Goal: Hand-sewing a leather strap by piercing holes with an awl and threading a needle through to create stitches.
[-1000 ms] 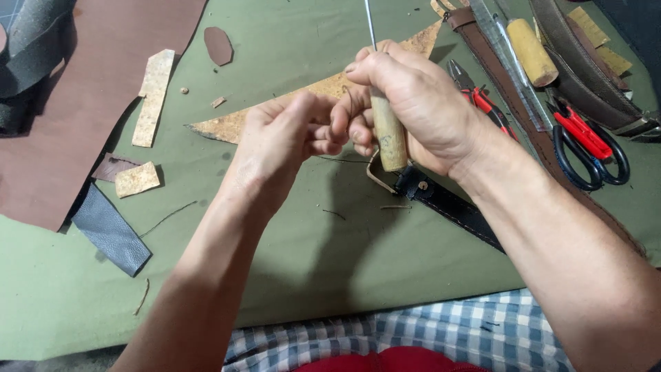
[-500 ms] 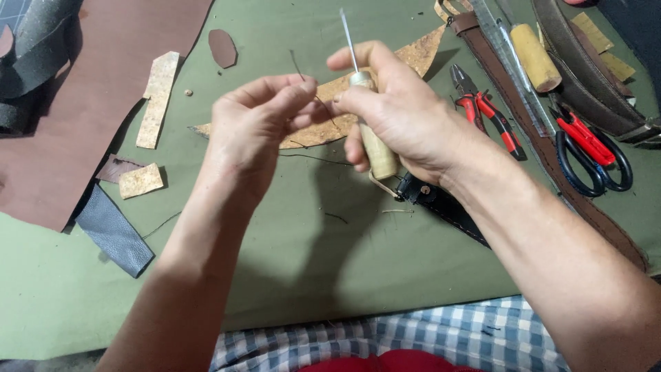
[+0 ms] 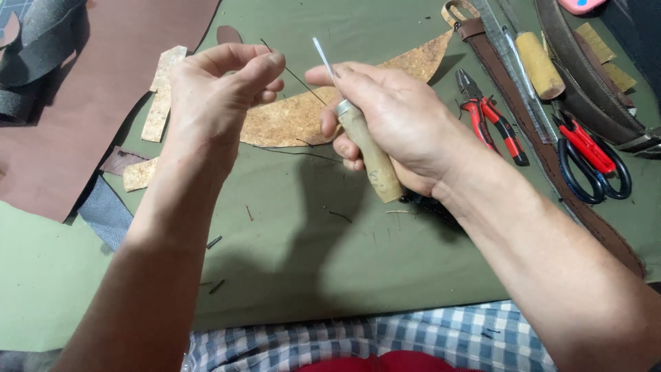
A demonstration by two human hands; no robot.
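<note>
**A:** Where does the thread lie from the fingers, as you see it?

**B:** From my feed, the left hand (image 3: 213, 96) has thumb and forefinger pressed together, pinching a dark thread (image 3: 303, 86); the thread runs from that pinch down and to the right, toward the metal tip of the awl (image 3: 361, 138); its far end I cannot follow.

**A:** And the awl itself?

**B:** The right hand (image 3: 399, 131) is wrapped round its pale wooden handle, fingers curled tight; the long axis tilts, blade up and to the left, handle down and to the right; the blade tip stands just beside the left fingertips, so the left hand is the nearer one to the thread's held end; both are lifted above the green mat (image 3: 330, 275).

**A:** Anything labelled or packaged round about?

**B:** I see no packages or signs; a curved cork-coloured piece (image 3: 296, 120) lies under the hands; red-handled pliers (image 3: 492, 120) lie right of it, then red-and-black scissors (image 3: 592, 162) further right; a brown leather sheet (image 3: 103, 76) fills the upper left; a pale wooden cylinder (image 3: 540, 65) rests at the top right, beside a long brown strap (image 3: 551, 165).
</note>
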